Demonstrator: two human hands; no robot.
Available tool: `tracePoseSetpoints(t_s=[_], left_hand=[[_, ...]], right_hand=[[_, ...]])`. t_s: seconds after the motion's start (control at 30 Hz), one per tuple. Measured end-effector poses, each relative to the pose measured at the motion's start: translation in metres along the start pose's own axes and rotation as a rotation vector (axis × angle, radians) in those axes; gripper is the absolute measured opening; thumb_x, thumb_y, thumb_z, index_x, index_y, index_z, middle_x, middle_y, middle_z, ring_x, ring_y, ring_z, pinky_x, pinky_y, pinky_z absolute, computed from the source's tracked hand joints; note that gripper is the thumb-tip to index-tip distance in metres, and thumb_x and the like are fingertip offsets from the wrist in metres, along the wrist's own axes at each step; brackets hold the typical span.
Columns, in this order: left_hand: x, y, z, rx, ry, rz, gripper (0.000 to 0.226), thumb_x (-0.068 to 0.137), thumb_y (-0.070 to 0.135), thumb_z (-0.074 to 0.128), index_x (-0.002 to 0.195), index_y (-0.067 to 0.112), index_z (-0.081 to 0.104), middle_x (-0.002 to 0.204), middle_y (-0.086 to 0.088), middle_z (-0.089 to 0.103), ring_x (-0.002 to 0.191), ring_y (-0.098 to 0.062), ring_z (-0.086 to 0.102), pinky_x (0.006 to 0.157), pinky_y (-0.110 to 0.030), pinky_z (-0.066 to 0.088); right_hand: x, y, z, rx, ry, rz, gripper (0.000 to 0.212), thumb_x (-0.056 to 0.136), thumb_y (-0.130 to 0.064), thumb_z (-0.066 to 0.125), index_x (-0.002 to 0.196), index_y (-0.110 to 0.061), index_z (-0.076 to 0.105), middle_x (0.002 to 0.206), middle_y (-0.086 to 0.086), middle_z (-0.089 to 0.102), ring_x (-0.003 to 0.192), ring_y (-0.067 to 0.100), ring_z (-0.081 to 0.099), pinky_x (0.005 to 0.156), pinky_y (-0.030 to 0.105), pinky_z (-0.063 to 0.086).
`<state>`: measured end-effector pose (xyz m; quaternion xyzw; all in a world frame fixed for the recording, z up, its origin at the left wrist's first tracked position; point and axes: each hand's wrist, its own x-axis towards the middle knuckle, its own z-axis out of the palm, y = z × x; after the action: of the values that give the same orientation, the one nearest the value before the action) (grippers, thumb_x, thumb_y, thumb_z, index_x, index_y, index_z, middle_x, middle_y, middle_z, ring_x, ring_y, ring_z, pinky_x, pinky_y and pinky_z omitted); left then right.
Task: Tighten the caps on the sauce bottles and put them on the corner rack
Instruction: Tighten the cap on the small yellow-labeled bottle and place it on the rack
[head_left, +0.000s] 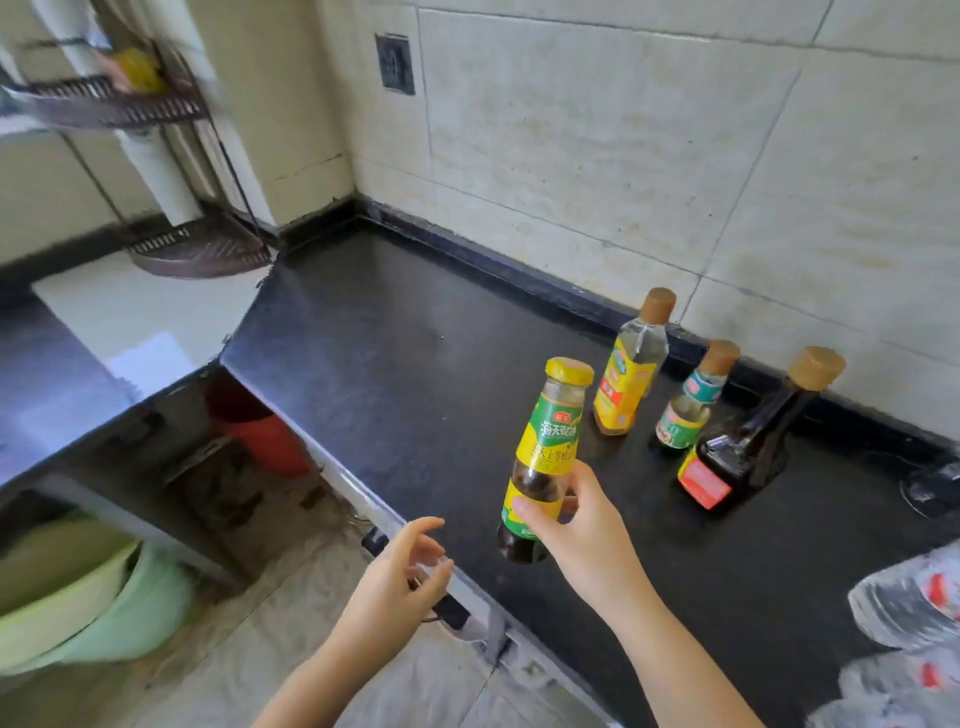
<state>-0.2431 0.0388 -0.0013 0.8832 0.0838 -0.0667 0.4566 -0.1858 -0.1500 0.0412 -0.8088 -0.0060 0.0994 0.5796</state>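
The right hand (576, 525) grips the yellow-capped sauce bottle (545, 457) above the counter (405, 338); the left hand (400, 577), fingers loose, holds nothing. The blurred corner rack (202, 249) sits at ten o'clock, apparently bare on its lower shelf.

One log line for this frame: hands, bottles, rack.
right hand: grips yellow-capped bottle, lifted | left hand: open, empty | counter: three bottles standing | corner rack: bottom shelf bare

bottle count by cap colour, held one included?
Yellow cap: 1, the green-and-yellow-labelled sauce bottle gripped by the right hand.
Tan cap: 3, standing on the black counter: yellow-labelled bottle, small green-labelled bottle, dark sauce bottle.
Total: 4
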Motion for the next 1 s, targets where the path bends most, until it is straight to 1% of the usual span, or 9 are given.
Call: tracePoseSetpoints(t_s=[0.1,0.27,0.37,0.5,0.53,0.63,0.73,0.87,1.0], left_hand=[[-0.014,-0.035,-0.038,-0.035,0.06,-0.023,0.034,0.086,0.021,0.061,0.112,0.037,0.047,0.091,0.014,0.062,0.09,0.003,0.058,0.083,-0.016,0.048],[-0.037,-0.101,-0.119,-0.055,0.137,-0.062,0.038,0.084,0.02,0.062,0.102,0.048,0.044,0.091,0.014,0.061,0.09,0.0,0.059,0.088,-0.024,0.048],[-0.045,-0.136,-0.164,-0.074,0.204,-0.1,0.039,0.085,0.02,0.062,0.1,0.05,0.042,0.093,0.011,0.061,0.091,-0.003,0.06,0.088,-0.027,0.049],[-0.054,-0.17,-0.209,-0.142,0.317,-0.139,0.04,0.085,0.016,0.062,0.101,0.046,0.042,0.092,0.007,0.062,0.093,0.003,0.055,0.086,-0.025,0.049],[-0.055,-0.178,-0.217,-0.158,0.343,-0.153,0.04,0.085,0.015,0.062,0.1,0.046,0.042,0.092,0.007,0.062,0.093,0.003,0.055,0.085,-0.023,0.049],[-0.053,-0.201,-0.235,-0.199,0.414,-0.206,0.041,0.084,0.015,0.063,0.099,0.047,0.043,0.092,0.008,0.062,0.091,0.003,0.056,0.083,-0.021,0.049],[-0.041,-0.216,-0.252,-0.235,0.44,-0.244,0.04,0.084,0.016,0.062,0.102,0.047,0.044,0.092,0.006,0.063,0.09,0.001,0.057,0.082,-0.021,0.05],[0.007,-0.234,-0.285,-0.227,0.478,-0.253,0.037,0.084,0.016,0.062,0.104,0.042,0.045,0.092,0.004,0.061,0.084,-0.008,0.06,0.076,-0.02,0.052],[0.067,-0.235,-0.326,-0.239,0.516,-0.254,0.034,0.085,0.016,0.061,0.11,0.036,0.047,0.094,0.003,0.06,0.086,-0.012,0.06,0.079,-0.024,0.052]], right_hand=[[0.003,-0.016,0.054,-0.019,-0.058,-0.029,0.03,0.079,-0.026,0.072,0.095,-0.037,0.049,0.094,-0.017,0.064,0.085,-0.01,0.06,0.066,0.01,0.047],[0.001,-0.045,0.161,-0.002,-0.148,-0.061,0.029,0.078,-0.025,0.073,0.095,-0.034,0.052,0.092,-0.015,0.065,0.085,-0.009,0.06,0.066,0.009,0.046],[0.004,-0.064,0.22,-0.009,-0.222,-0.081,0.028,0.079,-0.022,0.073,0.096,-0.032,0.052,0.093,-0.013,0.065,0.089,0.0,0.062,0.07,0.012,0.046],[0.016,-0.092,0.281,-0.051,-0.31,-0.128,0.029,0.079,-0.018,0.073,0.093,-0.032,0.052,0.09,-0.015,0.065,0.08,-0.017,0.057,0.066,0.003,0.044],[0.022,-0.097,0.294,-0.068,-0.334,-0.14,0.029,0.079,-0.02,0.073,0.094,-0.032,0.052,0.091,-0.015,0.065,0.081,-0.017,0.057,0.067,0.003,0.045],[0.04,-0.106,0.328,-0.108,-0.383,-0.166,0.028,0.078,-0.025,0.074,0.097,-0.032,0.054,0.093,-0.013,0.067,0.086,-0.007,0.062,0.073,0.013,0.048],[0.062,-0.116,0.357,-0.123,-0.432,-0.193,0.03,0.077,-0.027,0.074,0.097,-0.035,0.053,0.098,-0.015,0.065,0.089,-0.007,0.061,0.068,0.009,0.047],[0.11,-0.132,0.392,-0.122,-0.473,-0.225,0.034,0.078,-0.029,0.074,0.104,-0.032,0.053,0.102,-0.013,0.064,0.094,0.003,0.061,0.071,0.014,0.047],[0.172,-0.16,0.418,-0.118,-0.518,-0.249,0.034,0.08,-0.029,0.072,0.106,-0.035,0.05,0.104,-0.014,0.063,0.096,0.001,0.06,0.073,0.012,0.047]])
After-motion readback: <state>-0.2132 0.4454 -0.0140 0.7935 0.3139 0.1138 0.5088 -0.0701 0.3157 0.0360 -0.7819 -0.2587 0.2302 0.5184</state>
